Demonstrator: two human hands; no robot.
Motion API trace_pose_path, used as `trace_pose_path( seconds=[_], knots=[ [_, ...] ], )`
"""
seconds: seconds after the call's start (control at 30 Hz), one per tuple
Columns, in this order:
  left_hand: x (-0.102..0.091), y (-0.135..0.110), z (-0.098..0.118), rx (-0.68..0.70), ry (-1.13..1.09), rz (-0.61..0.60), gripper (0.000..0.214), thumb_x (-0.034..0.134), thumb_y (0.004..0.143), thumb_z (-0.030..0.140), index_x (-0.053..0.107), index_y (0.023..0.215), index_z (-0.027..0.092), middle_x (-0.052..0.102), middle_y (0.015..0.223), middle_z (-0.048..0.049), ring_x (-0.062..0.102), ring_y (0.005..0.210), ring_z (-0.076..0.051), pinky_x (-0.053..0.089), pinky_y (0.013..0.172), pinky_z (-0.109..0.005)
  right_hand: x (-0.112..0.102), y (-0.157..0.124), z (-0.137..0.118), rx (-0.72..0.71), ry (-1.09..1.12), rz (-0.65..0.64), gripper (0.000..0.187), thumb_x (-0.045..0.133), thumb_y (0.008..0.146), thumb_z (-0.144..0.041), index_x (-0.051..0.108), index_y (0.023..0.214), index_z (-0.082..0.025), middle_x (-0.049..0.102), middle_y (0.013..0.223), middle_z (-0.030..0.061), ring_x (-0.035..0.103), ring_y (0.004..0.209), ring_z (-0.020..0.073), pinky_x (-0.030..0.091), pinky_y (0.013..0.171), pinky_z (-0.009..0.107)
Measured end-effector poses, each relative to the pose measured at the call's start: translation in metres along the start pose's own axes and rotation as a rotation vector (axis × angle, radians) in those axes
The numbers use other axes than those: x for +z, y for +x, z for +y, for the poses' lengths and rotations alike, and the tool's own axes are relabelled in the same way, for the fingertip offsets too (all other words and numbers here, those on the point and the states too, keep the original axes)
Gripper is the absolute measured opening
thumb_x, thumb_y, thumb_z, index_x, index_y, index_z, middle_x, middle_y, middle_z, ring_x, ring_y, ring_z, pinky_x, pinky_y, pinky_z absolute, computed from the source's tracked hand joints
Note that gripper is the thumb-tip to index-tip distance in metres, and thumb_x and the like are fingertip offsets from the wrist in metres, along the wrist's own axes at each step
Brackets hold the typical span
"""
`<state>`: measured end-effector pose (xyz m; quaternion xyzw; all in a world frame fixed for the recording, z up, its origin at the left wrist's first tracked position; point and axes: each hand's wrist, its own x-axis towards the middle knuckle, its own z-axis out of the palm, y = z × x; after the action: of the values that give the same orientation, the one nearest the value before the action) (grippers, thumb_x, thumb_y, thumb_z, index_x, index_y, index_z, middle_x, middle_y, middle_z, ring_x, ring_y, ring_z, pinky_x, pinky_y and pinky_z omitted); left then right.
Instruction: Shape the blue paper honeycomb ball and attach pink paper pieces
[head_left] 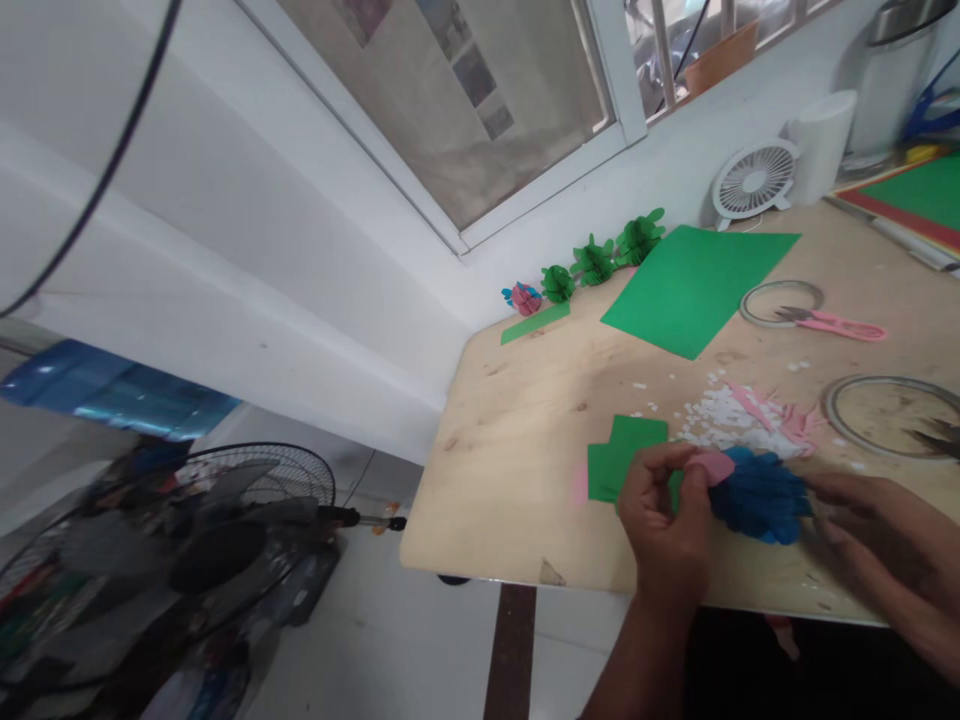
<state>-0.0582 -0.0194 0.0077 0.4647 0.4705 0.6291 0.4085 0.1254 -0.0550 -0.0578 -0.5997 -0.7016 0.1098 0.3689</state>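
Observation:
My left hand (664, 525) pinches a small pink paper piece (712, 468) between thumb and forefinger, at the left side of a blue layered paper ball (761, 500). With its fingers closed on the ball's right edge, my right hand (874, 530) holds it just above the table's front part. Whether the pink piece is fixed to the ball, I cannot tell. Green paper pieces (634, 445) lie beside my left hand, partly hidden by it. Behind the ball are a heap of small white paper bits (716, 418) and pink paper scraps (780, 418).
A large green sheet (701, 285), pink-handled scissors (844, 325) and tape rolls (780, 284) lie on the wooden table (517, 450). Finished-looking paper balls (594, 262) line the wall. A small white fan (754, 182) stands at the back; a floor fan (255, 490) is left.

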Motion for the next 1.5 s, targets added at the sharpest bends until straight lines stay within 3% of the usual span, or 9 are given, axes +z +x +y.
trace_pose_path(
  seconds=[0.13,0.33,0.53,0.8,1.0,1.27,1.5],
  knots=[
    [0.004,0.002,-0.001,0.018,-0.049,-0.016,0.014,0.065,0.085,0.028,0.065,0.093,0.016,0.070,0.084,-0.0061,0.068,0.079,-0.015,0.056,0.075,-0.028,-0.003,0.001,0.001,0.008,0.002,-0.003,0.043,0.055,0.089,-0.044,0.054,0.130,-0.033,0.067,0.120,0.0008,0.068,0.097,0.0157,0.053,0.073,0.020],
    [0.009,0.003,-0.004,0.024,-0.049,-0.046,0.014,0.063,0.086,0.024,0.066,0.097,0.018,0.068,0.089,-0.0059,0.066,0.086,-0.017,0.053,0.083,-0.033,0.000,0.001,0.005,0.071,0.079,0.022,0.051,0.048,0.084,-0.061,0.056,0.128,-0.037,0.067,0.120,-0.0022,0.068,0.095,0.0203,0.057,0.076,0.032],
    [0.015,0.006,-0.004,0.050,-0.081,-0.077,0.013,0.063,0.086,0.022,0.067,0.098,0.019,0.066,0.088,-0.0042,0.064,0.084,-0.016,0.052,0.082,-0.031,-0.003,0.004,0.005,0.062,0.077,0.031,0.050,0.048,0.083,-0.061,0.056,0.127,-0.039,0.067,0.118,-0.0042,0.067,0.097,0.0200,0.055,0.084,0.034],
    [0.019,0.006,-0.006,0.078,-0.107,-0.099,0.015,0.063,0.086,0.025,0.067,0.099,0.019,0.067,0.088,-0.0048,0.064,0.085,-0.017,0.051,0.083,-0.032,-0.005,0.004,0.006,0.077,0.045,0.028,0.051,0.046,0.083,-0.064,0.058,0.123,-0.036,0.069,0.110,-0.0017,0.067,0.091,0.0203,0.055,0.071,0.031],
    [0.021,0.007,-0.006,0.081,-0.140,-0.096,0.014,0.064,0.084,0.022,0.067,0.097,0.018,0.067,0.088,-0.0049,0.064,0.085,-0.017,0.051,0.082,-0.032,-0.006,0.003,0.008,0.159,0.074,-0.019,0.051,0.050,0.080,-0.065,0.056,0.123,-0.039,0.068,0.114,-0.0050,0.067,0.092,0.0186,0.055,0.076,0.032],
    [0.018,0.007,-0.005,0.081,-0.137,-0.088,0.013,0.064,0.085,0.021,0.068,0.098,0.019,0.067,0.088,-0.0041,0.064,0.086,-0.016,0.051,0.084,-0.033,-0.008,0.010,-0.003,0.069,0.007,0.051,0.053,0.050,0.078,-0.068,0.060,0.118,-0.035,0.072,0.104,-0.0022,0.069,0.079,0.0201,0.051,0.058,0.032],
    [0.021,0.006,-0.006,0.078,-0.133,-0.099,0.014,0.064,0.085,0.021,0.067,0.099,0.019,0.067,0.089,-0.0041,0.064,0.086,-0.016,0.051,0.084,-0.032,-0.009,0.011,-0.003,0.085,0.059,0.054,0.050,0.054,0.078,-0.064,0.061,0.115,-0.033,0.072,0.103,-0.0006,0.069,0.078,0.0200,0.053,0.060,0.032]
  ],
)
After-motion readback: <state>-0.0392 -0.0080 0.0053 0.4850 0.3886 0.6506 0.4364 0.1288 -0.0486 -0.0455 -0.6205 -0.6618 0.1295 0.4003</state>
